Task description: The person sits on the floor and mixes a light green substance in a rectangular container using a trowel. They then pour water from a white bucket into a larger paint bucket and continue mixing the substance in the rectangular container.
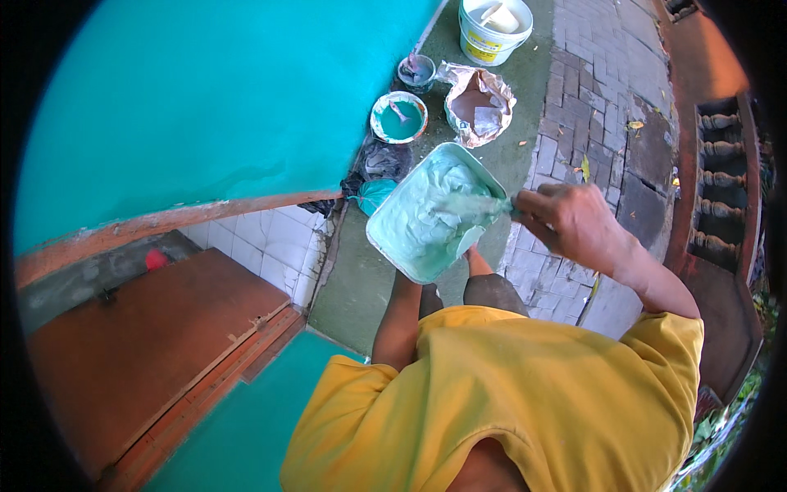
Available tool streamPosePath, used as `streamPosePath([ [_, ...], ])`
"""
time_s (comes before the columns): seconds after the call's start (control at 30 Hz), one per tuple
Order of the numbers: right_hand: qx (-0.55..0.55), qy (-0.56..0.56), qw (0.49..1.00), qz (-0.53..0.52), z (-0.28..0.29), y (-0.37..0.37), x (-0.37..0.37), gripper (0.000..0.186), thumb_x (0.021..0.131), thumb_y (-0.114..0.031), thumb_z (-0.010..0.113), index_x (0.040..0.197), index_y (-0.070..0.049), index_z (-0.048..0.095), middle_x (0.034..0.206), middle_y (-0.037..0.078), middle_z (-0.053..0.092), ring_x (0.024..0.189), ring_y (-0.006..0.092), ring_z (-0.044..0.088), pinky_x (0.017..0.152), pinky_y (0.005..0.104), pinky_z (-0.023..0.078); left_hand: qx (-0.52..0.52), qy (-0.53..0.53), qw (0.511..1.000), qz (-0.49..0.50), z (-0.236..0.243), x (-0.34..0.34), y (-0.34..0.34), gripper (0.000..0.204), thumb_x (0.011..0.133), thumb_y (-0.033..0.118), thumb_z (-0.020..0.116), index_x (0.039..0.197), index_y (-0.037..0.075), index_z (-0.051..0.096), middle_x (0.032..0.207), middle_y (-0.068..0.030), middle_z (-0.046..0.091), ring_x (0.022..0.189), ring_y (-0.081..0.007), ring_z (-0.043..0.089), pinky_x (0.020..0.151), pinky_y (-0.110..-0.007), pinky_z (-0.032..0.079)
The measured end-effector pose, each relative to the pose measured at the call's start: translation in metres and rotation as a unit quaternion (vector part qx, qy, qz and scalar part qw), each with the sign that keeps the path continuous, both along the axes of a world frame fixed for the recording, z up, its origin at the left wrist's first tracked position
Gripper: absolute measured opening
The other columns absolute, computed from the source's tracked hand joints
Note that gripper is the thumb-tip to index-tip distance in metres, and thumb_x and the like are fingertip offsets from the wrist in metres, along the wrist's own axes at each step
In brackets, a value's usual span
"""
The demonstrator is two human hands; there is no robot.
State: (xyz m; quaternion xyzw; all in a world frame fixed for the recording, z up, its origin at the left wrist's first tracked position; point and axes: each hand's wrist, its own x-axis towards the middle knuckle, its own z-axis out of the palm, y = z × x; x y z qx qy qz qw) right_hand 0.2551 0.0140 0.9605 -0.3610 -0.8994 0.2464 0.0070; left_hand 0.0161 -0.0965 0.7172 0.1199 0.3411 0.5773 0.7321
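A rectangular pale tub (379,243) with rounded corners is tilted in front of my body, filled with thick mint-green paste (430,209). My right hand (570,221) is closed round the handle of a paste-coated stirring tool (475,205), whose blurred blade lies in the paste by the tub's right wall. Its exact kind is unclear. A smooth pale-green lump (471,238) shows at the near right edge of the paste. My left forearm (399,324) runs up under the tub, and the tub hides my left hand.
Beyond the tub stand a bowl of teal paint with a brush (399,117), a small dark pot (416,74), an opened paper sack of powder (478,108) and a white bucket (494,37). A teal wall (221,90) rises left; a brown door (156,336) lies below it. Paving (582,107) runs right.
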Motion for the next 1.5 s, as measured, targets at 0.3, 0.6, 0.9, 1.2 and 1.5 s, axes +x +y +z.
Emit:
streamPosePath([
  [0.3,0.05,-0.016,0.998,0.033,-0.03,-0.077,-0.114,0.022,0.08,-0.009,0.057,0.103,-0.007,0.057,0.061,0.011,0.058,0.057,0.0307,0.063,0.05,0.0404,0.049,0.043,-0.001,0.999,-0.027,0.03,-0.076,-0.034,0.052,0.096,0.037,0.042,0.137,0.007,0.036,0.137,-0.0111,0.045,0.124,-0.0245,0.045,0.105,-0.041,0.036],
  [0.6,-0.018,-0.047,0.994,0.099,0.014,-0.1,-0.149,0.014,0.087,-0.015,0.059,0.097,-0.006,0.059,0.052,0.01,0.052,0.051,0.0276,0.059,0.049,0.0406,0.044,0.053,0.003,0.999,-0.012,0.043,-0.148,-0.08,0.052,0.096,0.037,0.042,0.138,0.007,0.035,0.137,-0.0111,0.044,0.124,-0.0244,0.044,0.106,-0.041,0.036],
  [0.9,-0.135,-0.034,0.989,-0.038,0.047,-0.09,-0.137,0.013,0.086,-0.018,0.061,0.094,-0.009,0.062,0.064,0.015,0.059,0.062,0.0319,0.06,0.058,0.0426,0.044,0.042,0.008,0.999,0.007,0.049,-0.168,-0.091,0.052,0.096,0.037,0.042,0.138,0.007,0.034,0.138,-0.0112,0.044,0.124,-0.0244,0.044,0.106,-0.04,0.036],
  [1.2,0.092,-0.048,0.994,0.032,0.01,-0.07,-0.107,0.018,0.087,-0.018,0.058,0.103,-0.009,0.058,0.055,0.012,0.052,0.052,0.033,0.057,0.046,0.0418,0.043,-0.002,0.006,0.999,0.052,0.031,-0.139,-0.083,0.052,0.096,0.037,0.042,0.138,0.007,0.034,0.138,-0.0112,0.043,0.125,-0.0244,0.044,0.106,-0.04,0.035],
  [1.5,-0.095,0.03,0.993,-0.057,-0.055,-0.048,-0.049,0.014,0.09,-0.013,0.057,0.099,-0.002,0.057,0.062,0.016,0.06,0.049,0.0259,0.059,0.045,0.0372,0.042,-0.024,-0.004,0.996,0.086,0.016,-0.088,-0.052,0.053,0.096,0.037,0.042,0.139,0.007,0.033,0.139,-0.0113,0.042,0.125,-0.0244,0.043,0.106,-0.04,0.035],
])
